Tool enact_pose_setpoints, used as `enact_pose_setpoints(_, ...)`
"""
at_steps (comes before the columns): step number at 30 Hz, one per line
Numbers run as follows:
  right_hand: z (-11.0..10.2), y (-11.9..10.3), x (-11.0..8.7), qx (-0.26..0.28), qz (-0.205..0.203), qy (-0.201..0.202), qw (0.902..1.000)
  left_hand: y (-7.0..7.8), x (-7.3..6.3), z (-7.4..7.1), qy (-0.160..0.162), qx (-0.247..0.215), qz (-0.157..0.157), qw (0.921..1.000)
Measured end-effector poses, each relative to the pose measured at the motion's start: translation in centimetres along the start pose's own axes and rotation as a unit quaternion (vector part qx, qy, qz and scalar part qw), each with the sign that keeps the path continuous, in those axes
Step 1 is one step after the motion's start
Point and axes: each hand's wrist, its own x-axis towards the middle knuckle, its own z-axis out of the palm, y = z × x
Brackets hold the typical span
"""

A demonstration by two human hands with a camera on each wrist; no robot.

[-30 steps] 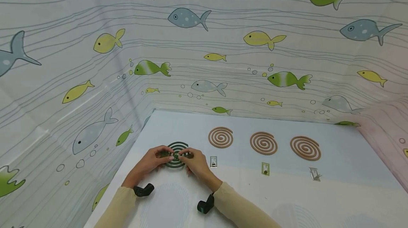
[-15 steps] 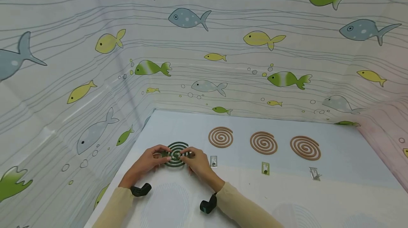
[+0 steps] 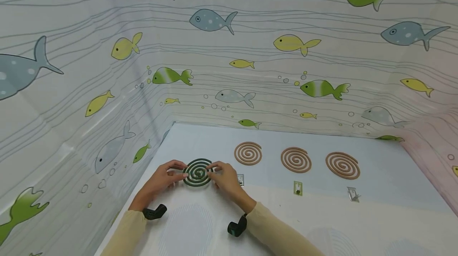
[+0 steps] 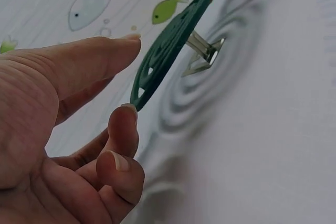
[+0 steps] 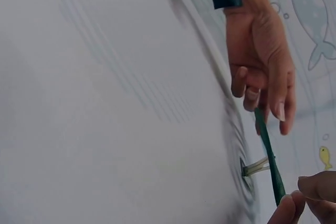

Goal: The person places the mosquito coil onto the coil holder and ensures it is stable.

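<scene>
Crossing the near part of the white bench [image 3: 279, 216], two cream sleeves [image 3: 123, 232] lead to a person's bare hands, with a black camera [image 3: 237, 226] at each wrist. Beyond them, the left hand [image 3: 162, 178] and the right hand [image 3: 227, 180] face each other across a green coil [image 3: 199, 173], which sits near the bench's left edge, toward its far left corner. The left fingers are parted around the rim, one tip touching it and another near the upper face. The right fingers are also parted about the opposite rim; how firmly they touch it cannot be told. A metal stand [image 4: 197, 44] rises from the bench under the coil, which is clear of the surface.

To the right, three small metal plates [image 3: 298, 188] lie well apart in a row, the first partly behind the right hand. Farther back, three brown coils [image 3: 296, 161] lie flat, spaced along the bench's far edge. Behind that edge, a fish-patterned sheet [image 3: 272, 69] forms the walls.
</scene>
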Motion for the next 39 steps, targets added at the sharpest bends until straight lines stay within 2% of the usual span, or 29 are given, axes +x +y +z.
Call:
enact_pose_setpoints(5, -0.9, -0.5, 0.3, 0.011, 0.015, 0.008, 0.9998, 0.5, 0.2, -0.3, 0.015, -0.004, 0.014, 0.9998)
enact_pose_setpoints(9, -1.6, -0.7, 0.6, 0.015, 0.024, 0.013, 0.9995, 0.8, 0.4, -0.3, 0.018, -0.005, 0.012, 0.9998)
enact_pose_setpoints(19, -3.1, -0.5, 0.8, 0.043, 0.016, -0.004, 0.9989, 2.2, 0.9, 0.3, 0.014, 0.002, 0.024, 0.9996)
enact_pose_setpoints(27, -4.6, -0.8, 0.5, 0.051, 0.022, -0.002, 0.9985, 3.6, 1.5, 1.2, 0.007, 0.002, 0.047, 0.9989)
enact_pose_setpoints(39, -7.0, -0.7, 0.6, 0.063, 0.020, 0.011, 0.9978, 5.3, 2.5, 2.7, -0.006, 0.013, 0.056, 0.9983)
